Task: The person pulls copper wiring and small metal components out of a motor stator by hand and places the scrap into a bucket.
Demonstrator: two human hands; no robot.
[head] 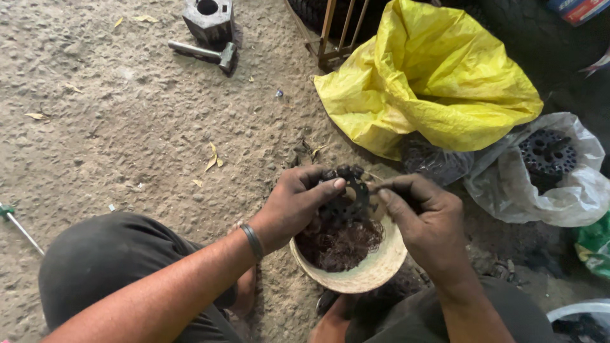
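Observation:
My left hand (297, 202) and my right hand (424, 219) both grip a dark, greasy round metal plate with holes (348, 195). I hold it just above a pale round bowl (372, 274) that contains dark oily liquid and grime. The left thumb presses on the plate's top edge. The right fingers pinch its right rim. A metal bangle sits on my left wrist. My knees flank the bowl, and I crouch on the rough ground.
A crumpled yellow plastic bag (432, 82) lies behind the bowl. A clear plastic bag (559, 184) at the right holds a similar dark toothed disc (548, 152). A hammer (203, 53) and a metal block (208, 18) lie at the top left. A screwdriver (16, 223) lies at the left edge.

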